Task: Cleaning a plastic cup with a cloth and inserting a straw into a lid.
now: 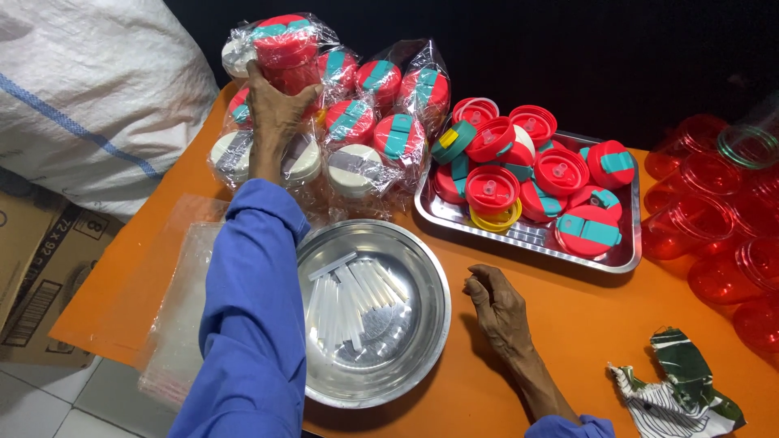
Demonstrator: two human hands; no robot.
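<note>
My left hand [273,105] reaches far across the orange table and grips a red cup with a red and teal lid wrapped in clear plastic [286,50], at the top of a pile of wrapped cups [365,122]. My right hand [497,304] rests on the table with curled fingers and nothing in it, just right of a round steel bowl [422,268] that holds several white straws [353,300]. A steel tray [625,243] beyond it carries loose red and teal lids [560,174].
Clear plastic bags [182,316] lie at the left under my sleeve. Red transparent cups [714,235] are heaped at the right. A patterned cloth [677,389] lies near the front right. A white sack [89,97] and cardboard boxes [32,276] stand left of the table.
</note>
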